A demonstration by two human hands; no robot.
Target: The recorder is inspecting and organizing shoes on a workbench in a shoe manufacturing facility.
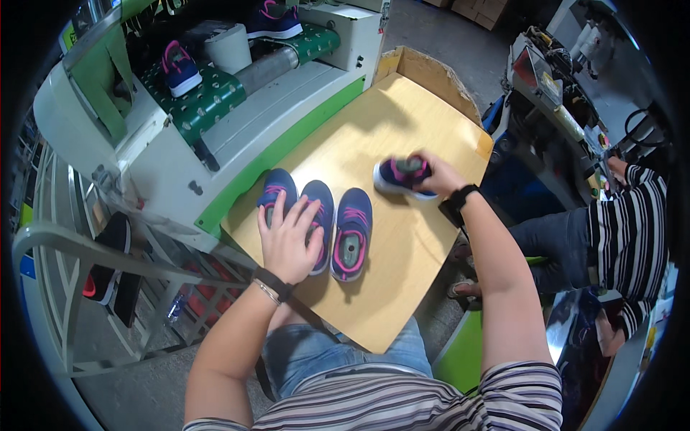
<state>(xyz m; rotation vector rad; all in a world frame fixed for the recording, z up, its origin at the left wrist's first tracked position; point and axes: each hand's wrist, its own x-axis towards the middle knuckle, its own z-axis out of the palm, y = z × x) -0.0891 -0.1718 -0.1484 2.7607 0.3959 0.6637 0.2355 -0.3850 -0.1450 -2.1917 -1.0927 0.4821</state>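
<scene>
Three navy sneakers with pink laces and pink linings stand side by side on the wooden tabletop in front of me. My left hand (290, 241) lies with its fingers spread over the left sneaker (277, 182) and the middle sneaker (317, 192), hiding part of both. Just to their right, untouched, is the third sneaker (351, 237), its toe pointing away from me. Farther right, my right hand (436, 174) grips a fourth sneaker (397, 176) by its heel end. That shoe lies sideways, white sole edge showing, and is slightly blurred.
Beyond the wooden tabletop (388, 108) at the left is a machine with a green conveyor belt (208, 100), carrying a sneaker (180, 70) and another sneaker (274, 20). A metal rack (79, 251) holds dark shoes at left. Another person (625, 230) in stripes works at right.
</scene>
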